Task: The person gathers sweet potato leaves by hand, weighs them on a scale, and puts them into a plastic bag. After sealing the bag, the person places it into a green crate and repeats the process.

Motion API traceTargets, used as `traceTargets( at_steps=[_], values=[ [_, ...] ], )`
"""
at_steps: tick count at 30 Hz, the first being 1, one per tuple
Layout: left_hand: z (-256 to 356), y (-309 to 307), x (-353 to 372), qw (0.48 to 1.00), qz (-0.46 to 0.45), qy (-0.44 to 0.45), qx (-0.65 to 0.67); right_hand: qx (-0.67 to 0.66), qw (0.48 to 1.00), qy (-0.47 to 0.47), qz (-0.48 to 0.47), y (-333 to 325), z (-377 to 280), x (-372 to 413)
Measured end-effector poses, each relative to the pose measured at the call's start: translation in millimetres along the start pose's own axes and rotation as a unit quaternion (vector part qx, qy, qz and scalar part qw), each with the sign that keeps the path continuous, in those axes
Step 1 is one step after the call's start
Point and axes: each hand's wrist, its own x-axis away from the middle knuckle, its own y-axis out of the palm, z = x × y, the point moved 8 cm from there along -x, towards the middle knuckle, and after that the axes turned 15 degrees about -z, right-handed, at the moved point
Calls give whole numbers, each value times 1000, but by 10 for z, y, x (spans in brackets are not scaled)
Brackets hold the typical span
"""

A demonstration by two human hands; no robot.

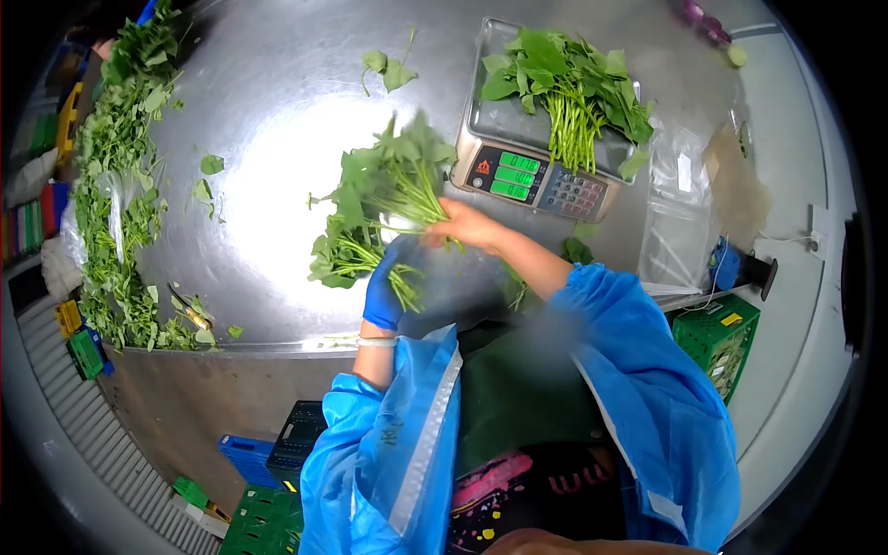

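Note:
My left hand (382,294), in a blue glove, is closed around the stems of a small bunch of leafy greens (344,254) over the metal table. Bare and just to its right, my right hand (460,225) grips the stems of a larger bunch (393,176), whose leaves point up and left. The two bunches meet between the hands. Beyond my right hand, a digital scale (483,176) with green lit displays carries another bunch of greens (575,116) on its tray.
A long heap of greens (120,203) lines the table's left side. Loose leaves (396,74) lie near the back. Clear plastic bags (680,213) rest right of the scale. Green crates (717,338) and a black crate (298,439) stand below the table edge.

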Motion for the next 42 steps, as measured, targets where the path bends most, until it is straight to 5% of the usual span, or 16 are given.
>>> traceTargets(
  at_steps=[3, 4, 7, 9, 12, 13, 15, 16, 18, 21, 26, 29, 32, 36, 38, 42],
  values=[
    [-75, -132, 45, 1000, 21, -18, -5, 111, 988, 105, -9, -91, 249, 9],
    [-171, -203, 21, 998, 30, -43, 16, 192, 980, 43, -3, -156, 491, -128],
    [-148, -156, -68, 994, 100, 1, 34, 297, 954, 8, 24, 67, -292, 181],
    [-104, -280, -90, 997, 70, 28, 27, 297, 950, -56, 74, 13, -908, 511],
    [-73, -465, -29, 993, 100, 32, 54, 299, 871, -220, 322, -254, -1832, 1476],
    [-48, -480, -19, 992, 113, 32, 43, 131, 885, -322, 311, -482, -1864, 1682],
    [-21, -437, -42, 994, 100, 31, 41, 109, 841, -414, 330, -825, -1949, 2076],
    [-23, -435, -50, 994, 100, 26, 43, 110, 840, -416, 332, -1028, -1904, 2119],
    [-20, -298, -84, 995, 89, 19, 30, 87, 873, -225, 424, -1633, -1435, 2046],
    [-80, -318, -139, 996, 84, -1, 13, 9, 918, -98, 384, -2103, -876, 1902],
    [-135, -298, -146, 995, 92, -29, -14, 69, 895, -132, 420, -2011, -1035, 2032],
    [18, -99, -99, 989, 118, -1, -94, 531, 609, -93, 583, -1583, -1345, 2506],
    [171, 46, -73, 977, 121, 38, -172, 412, 685, -124, 588, -1119, -1274, 2758],
    [-82, 250, -226, 985, 84, 12, -151, 323, 898, -97, 282, -386, -412, 1662],
    [-357, 368, -332, 986, 63, -7, -152, 391, 900, -90, 170, 104, -142, 1175],
    [-593, 338, -230, 978, 28, -35, -202, 275, 958, -29, 73, 234, 350, 744]
  ],
)
